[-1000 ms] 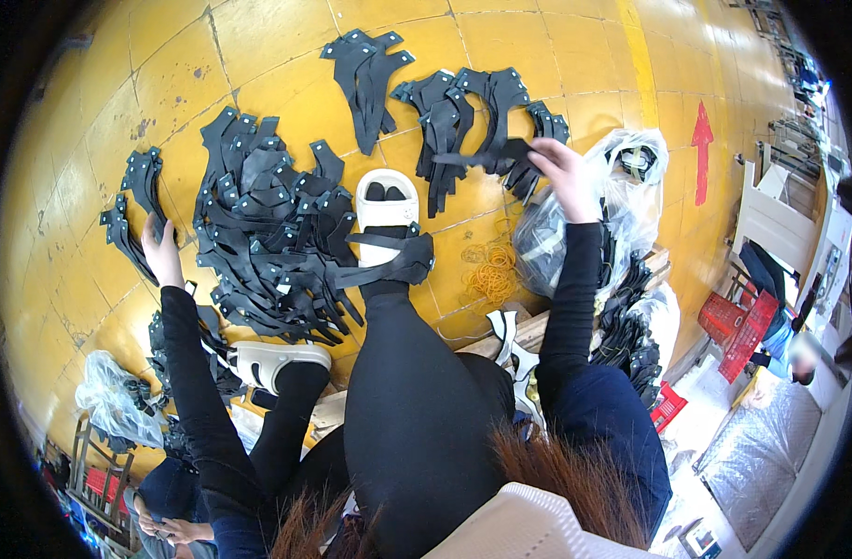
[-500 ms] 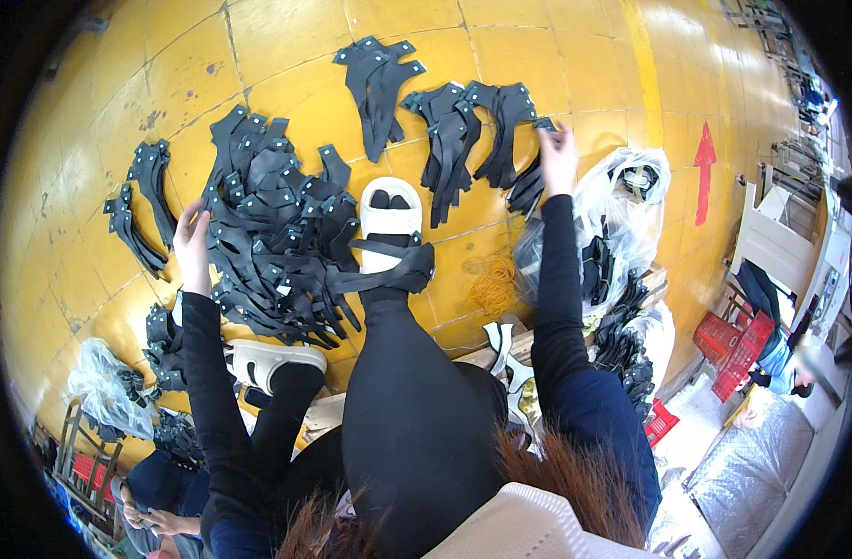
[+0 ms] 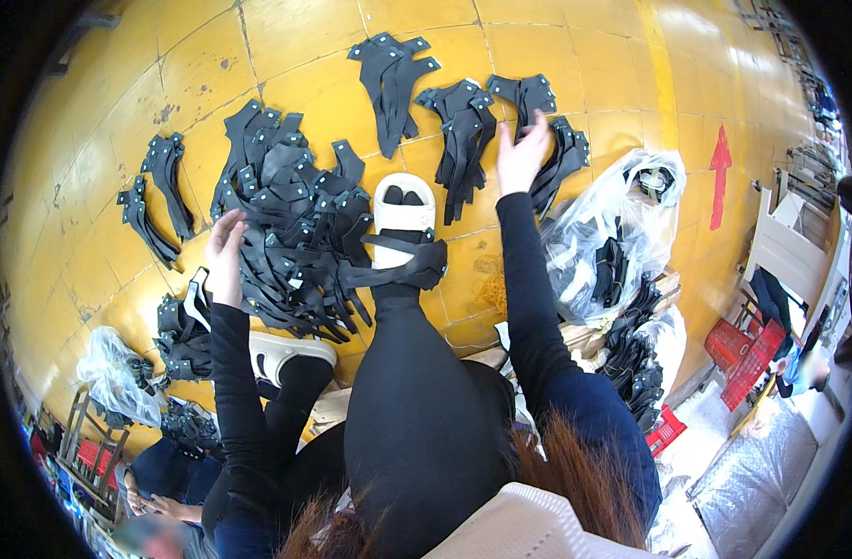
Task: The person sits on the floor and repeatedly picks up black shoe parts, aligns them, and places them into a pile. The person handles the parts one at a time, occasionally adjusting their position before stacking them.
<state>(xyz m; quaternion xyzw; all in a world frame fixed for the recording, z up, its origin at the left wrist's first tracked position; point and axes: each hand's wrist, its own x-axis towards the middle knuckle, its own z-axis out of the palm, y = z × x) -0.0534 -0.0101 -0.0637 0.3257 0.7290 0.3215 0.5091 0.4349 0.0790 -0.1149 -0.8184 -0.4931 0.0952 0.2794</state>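
Note:
My right hand (image 3: 522, 156) is open, thumb and fingers apart, above the small bundles of black strips. Just right of it lies one fanned bundle of black strips (image 3: 564, 160); another bundle (image 3: 465, 140) is to its left. The strips look like soft flat cut pieces with small pale marks on their wide ends. At the left edge of the large heap of black strips (image 3: 300, 210), my left hand (image 3: 225, 256) hovers with its fingers stretched and nothing visible in them. Between my arms, a loose black strip (image 3: 403, 268) lies across my ankle above a cream sandal (image 3: 405, 203).
Two small bundles (image 3: 168, 182) lie far left. A clear plastic bag (image 3: 612, 242) with black pieces stands right, beside orange rubber bands (image 3: 489, 291). Another bag (image 3: 118, 373) is at the lower left, near a seated person (image 3: 170, 489). A red crate (image 3: 748, 359) is far right.
My right hand has come away from the rightmost bundle, moving left with its fingers opening. My left hand has shifted right, to the heap's edge. The whole view has shifted slightly.

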